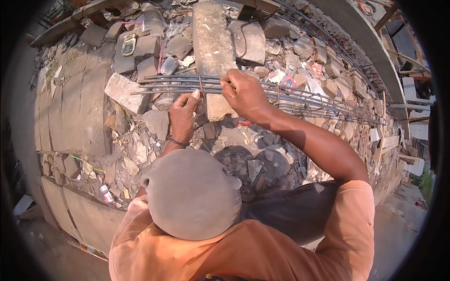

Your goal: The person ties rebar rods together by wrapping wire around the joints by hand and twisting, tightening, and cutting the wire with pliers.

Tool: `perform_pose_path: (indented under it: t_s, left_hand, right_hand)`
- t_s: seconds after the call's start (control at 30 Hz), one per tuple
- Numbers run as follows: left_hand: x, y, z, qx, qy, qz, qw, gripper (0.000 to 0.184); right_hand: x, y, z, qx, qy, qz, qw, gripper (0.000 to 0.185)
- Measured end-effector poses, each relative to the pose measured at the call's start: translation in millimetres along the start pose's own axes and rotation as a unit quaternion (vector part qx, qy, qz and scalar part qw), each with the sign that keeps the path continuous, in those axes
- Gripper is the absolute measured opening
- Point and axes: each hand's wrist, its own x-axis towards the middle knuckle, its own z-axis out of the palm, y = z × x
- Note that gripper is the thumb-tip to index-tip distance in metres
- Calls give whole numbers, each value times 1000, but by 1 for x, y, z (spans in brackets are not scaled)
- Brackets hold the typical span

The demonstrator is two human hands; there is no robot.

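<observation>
A bundle of thin steel rebar (164, 85) runs across the view in front of me, its cut ends at the left. Around the rods stands a rusty stirrup (200, 83). My left hand (183, 114) is closed below the rods, its thumb pressed at the lower end of the stirrup. To its right, my right hand (244, 93) makes a fist over the rebar; the palm side is hidden. A concrete beam (213, 37) lies under the bundle, between the hands.
Broken bricks and rubble cover the ground. A yellow-edged tape measure (129, 45) rests on a block at the upper left. Concrete slabs (70, 107) lie left, near a discarded can (107, 193). A long concrete edge (365, 51) curves along the right.
</observation>
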Motion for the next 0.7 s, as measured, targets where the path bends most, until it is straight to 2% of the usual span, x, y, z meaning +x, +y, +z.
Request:
perform_pose_path:
  t_s: [0.13, 0.23, 0.33, 0.37, 0.57, 0.7]
  left_hand:
    - [11, -9, -4, -42, 4, -1, 999, 32]
    - [12, 0, 12, -31, 79, 135, 987, 34]
    - [27, -7, 9, -109, -12, 38, 993, 36]
    - [26, -9, 7, -91, -31, -16, 995, 36]
    - [30, -8, 0, -53, -61, -16, 997, 31]
    - [36, 2, -6, -27, -110, -30, 993, 37]
  right_hand:
    - [2, -1, 1, 15, -6, 18, 1000, 12]
    - [5, 0, 2, 26, -8, 31, 999, 13]
    - [7, 3, 5, 23, -4, 29, 999, 13]
    - [7, 3, 5, 24, -6, 31, 999, 13]
    - [9, 2, 7, 18, -26, 43, 999, 13]
    - [15, 6, 11, -6, -39, 28, 999, 16]
